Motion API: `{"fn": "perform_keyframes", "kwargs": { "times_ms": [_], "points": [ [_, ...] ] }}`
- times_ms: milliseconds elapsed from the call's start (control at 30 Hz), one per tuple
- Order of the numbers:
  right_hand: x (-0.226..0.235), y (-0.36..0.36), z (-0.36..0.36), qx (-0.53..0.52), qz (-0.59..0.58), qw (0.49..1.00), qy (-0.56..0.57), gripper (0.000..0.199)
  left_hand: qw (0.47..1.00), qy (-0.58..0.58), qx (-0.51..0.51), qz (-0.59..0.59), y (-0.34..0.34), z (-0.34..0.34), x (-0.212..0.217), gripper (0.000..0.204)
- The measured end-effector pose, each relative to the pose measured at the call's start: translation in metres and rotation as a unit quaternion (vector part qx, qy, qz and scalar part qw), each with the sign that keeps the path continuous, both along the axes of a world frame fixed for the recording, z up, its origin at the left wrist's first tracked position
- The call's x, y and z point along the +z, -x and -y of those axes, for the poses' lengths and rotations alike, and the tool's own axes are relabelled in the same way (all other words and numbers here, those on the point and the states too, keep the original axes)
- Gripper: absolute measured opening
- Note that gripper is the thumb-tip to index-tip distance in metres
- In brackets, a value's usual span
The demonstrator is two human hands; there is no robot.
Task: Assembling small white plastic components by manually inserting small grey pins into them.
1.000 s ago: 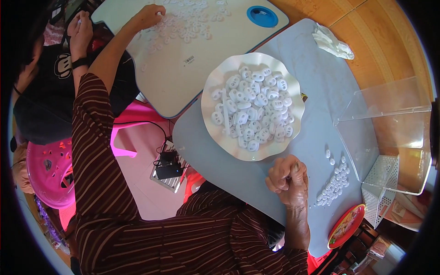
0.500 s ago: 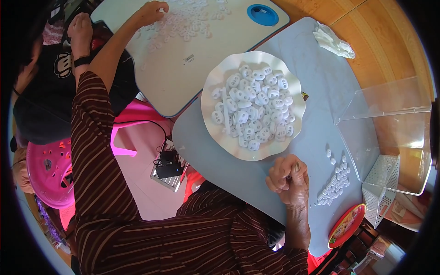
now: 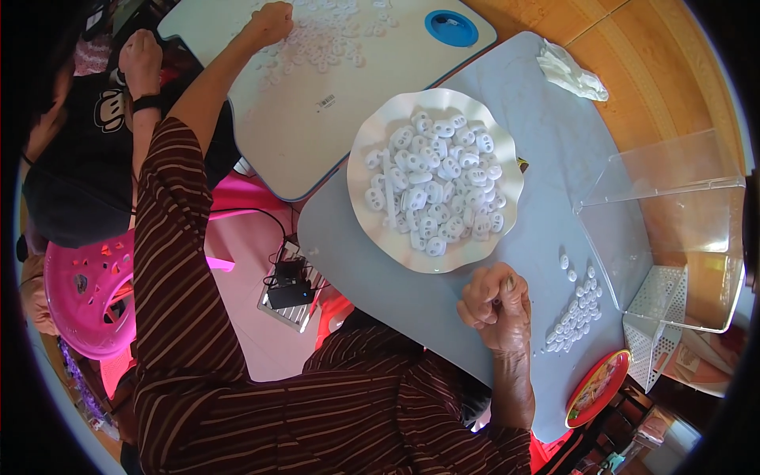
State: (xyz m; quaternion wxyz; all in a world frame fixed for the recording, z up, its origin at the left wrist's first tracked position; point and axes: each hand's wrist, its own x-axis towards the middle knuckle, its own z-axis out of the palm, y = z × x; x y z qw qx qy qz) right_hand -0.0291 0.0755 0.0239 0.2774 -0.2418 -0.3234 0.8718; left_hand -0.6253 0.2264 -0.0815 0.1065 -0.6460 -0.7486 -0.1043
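My left hand (image 3: 271,25) reaches over the white table, its fingers curled closed at the edge of a spread of small white plastic pieces (image 3: 328,46). What is inside those fingers is hidden. Just below the scalloped white bowl (image 3: 368,226), my right hand (image 3: 497,305) is closed with thumb and fingers pressed together. A tiny dark spot shows between them, too small to name. White oval two-holed cord locks (image 3: 435,190) fill the bowl, and a thin white stick (image 3: 389,190) lies among them at the left. Small white oval pieces (image 3: 576,313) lie grouped right of my right hand.
A clear plastic box (image 3: 657,237) and a white perforated basket (image 3: 655,321) stand at the right. A red-rimmed tray (image 3: 598,389) sits at the grey table's near right edge. Another person's hand (image 3: 141,62), with a dark wristband, is beside my left arm. A blue dish (image 3: 451,28) stands far off.
My left hand and forearm have shifted slightly right, and its fingers have curled in more over the pieces. The right hand has stayed nearly in place, still closed.
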Motion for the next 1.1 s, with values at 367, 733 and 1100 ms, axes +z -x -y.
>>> {"fn": "perform_keyframes", "kwargs": {
  "times_ms": [367, 733, 1100],
  "points": [
    [-0.004, -0.003, 0.002, 0.012, -0.004, 1.0, -0.001, 0.041, 0.932, -0.212, -0.124, 0.265, -0.226, 0.093, 0.122, 0.01],
    [-0.011, -0.017, 0.008, -0.137, 0.163, 0.961, 0.179, 0.065, 0.818, -0.099, -0.543, 0.159, -0.451, 0.151, 0.135, 0.014],
    [0.002, -0.007, 0.009, -0.165, 0.11, 0.968, 0.152, 0.041, 0.812, -0.134, -0.52, 0.229, -0.426, 0.174, 0.135, 0.02]
  ]
}}
